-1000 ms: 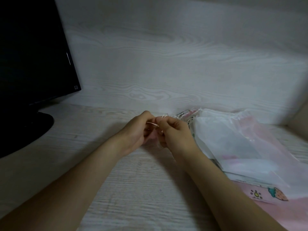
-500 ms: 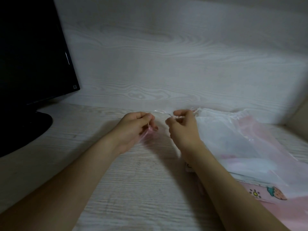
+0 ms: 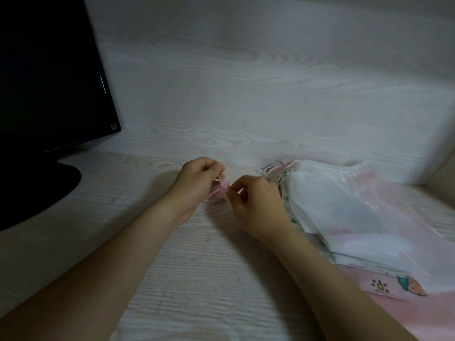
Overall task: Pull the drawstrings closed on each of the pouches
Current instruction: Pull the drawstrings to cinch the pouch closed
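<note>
A thin drawstring (image 3: 219,177) is pinched betw. the thumb & curled fingertips (image 3: 218,168) of the L hand (image 3: 194,185). The R hand (image 3: 258,205) is curled too, its fingertips (image 3: 232,190) pressed together on sth. small, prob. the other string end, though that can't be made out. Betw. the two pinches a small pink pouch (image 3: 218,194) is held, bunched up. Whether it's lifted off the desk (image 3: 197,267) or touching it can't be told.

Judged step: this pouch's mouth is being cinched. It'd be done best w/ both strings drawn apart evenly & straight outward, so the sheer fabric is gathered w/o tearing, & the pull stopped once the neck is tight.

Contents of the pink pouch aren't visible; nothing bulky seems to be inside. Just beyond the R knuckles a pile of pouches (image 3: 344,207) is stacked, sheer white on top, all apparently flat & unfilled, frayed string ends turned to the far side. Whether those are cinched can't be told. Well out past the L hand a dark monitor (image 3: 49,82) is stood.
</note>
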Demonstrator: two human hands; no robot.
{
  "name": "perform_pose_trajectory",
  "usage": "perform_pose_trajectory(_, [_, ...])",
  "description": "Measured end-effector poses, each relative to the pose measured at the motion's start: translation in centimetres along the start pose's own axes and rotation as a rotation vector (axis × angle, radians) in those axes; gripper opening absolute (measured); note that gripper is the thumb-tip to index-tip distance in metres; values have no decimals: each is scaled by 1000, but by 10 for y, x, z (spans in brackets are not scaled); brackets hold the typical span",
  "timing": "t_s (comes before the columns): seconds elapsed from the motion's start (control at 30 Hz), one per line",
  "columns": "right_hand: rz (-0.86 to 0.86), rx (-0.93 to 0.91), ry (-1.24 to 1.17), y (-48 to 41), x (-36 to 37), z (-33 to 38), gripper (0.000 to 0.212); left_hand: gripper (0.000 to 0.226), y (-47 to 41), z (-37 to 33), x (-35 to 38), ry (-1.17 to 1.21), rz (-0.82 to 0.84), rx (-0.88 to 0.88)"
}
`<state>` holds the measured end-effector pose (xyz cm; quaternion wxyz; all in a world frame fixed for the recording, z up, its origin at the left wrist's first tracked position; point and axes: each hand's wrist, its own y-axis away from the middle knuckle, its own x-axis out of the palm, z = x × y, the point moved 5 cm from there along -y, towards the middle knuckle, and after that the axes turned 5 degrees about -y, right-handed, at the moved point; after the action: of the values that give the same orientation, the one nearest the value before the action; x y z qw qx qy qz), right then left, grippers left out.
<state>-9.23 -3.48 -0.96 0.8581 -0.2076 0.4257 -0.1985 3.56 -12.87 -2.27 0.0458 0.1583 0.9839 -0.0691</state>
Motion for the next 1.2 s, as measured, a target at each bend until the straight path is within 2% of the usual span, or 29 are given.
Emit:
perform_pose_trajectory(0.13, [-11, 51, 84, 1, -5, 4, 17, 19, 2, -4, 3, -54, -49, 57])
perform_pose_trajectory(0.2, [-31, 92, 125, 0, -11, 2, 16, 19, 4, -5, 4, -51, -75, 67])
perform_pose_trajectory(0.37, [-110, -7, -29, -6, -20, -1, 6, 13, 5, -4, -3, -7, -133, 70])
perform_pose_trajectory(0.47, [-164, 59, -26, -8, -25, -9, 8, 12, 4, -3, -7, 3, -180, 81])
perform_pose_trajectory(0.53, [-205, 200, -242, -7, -27, -15, 11, 12, 3, -3, -7, 22, -182, 92])
perform_pose_trajectory(0.67, [-186, 486, -1170, -1, -16, -5, 15, 15, 5, -4, -5, -52, -197, 151])
perform_pose_trajectory(0.73, [-146, 545, -1358, 1, -12, 1, 14, 15, 8, -6, 0, -74, -188, 188])
perform_pose_trajectory(0.8, [-92, 576, -1323, 1, -10, 3, 14, 14, 10, -8, 5, -93, -168, 204])
perform_pose_trajectory(0.97, [78, 609, -983, 1, -3, 3, 13, 15, 14, -13, 12, -67, -77, 202])
perform_pose_trajectory(1.07, [166, 502, -823, 5, -4, 11, 16, 16, 13, -9, 14, -52, -38, 162])
perform_pose_trajectory(1.13, [135, 417, -693, 6, -6, 10, 28, 17, 10, -6, 15, -47, -2, 131])
perform_pose_trajectory(1.2, [92, 338, -515, 3, -7, 4, 28, 19, 9, -5, 13, -39, 12, 103])
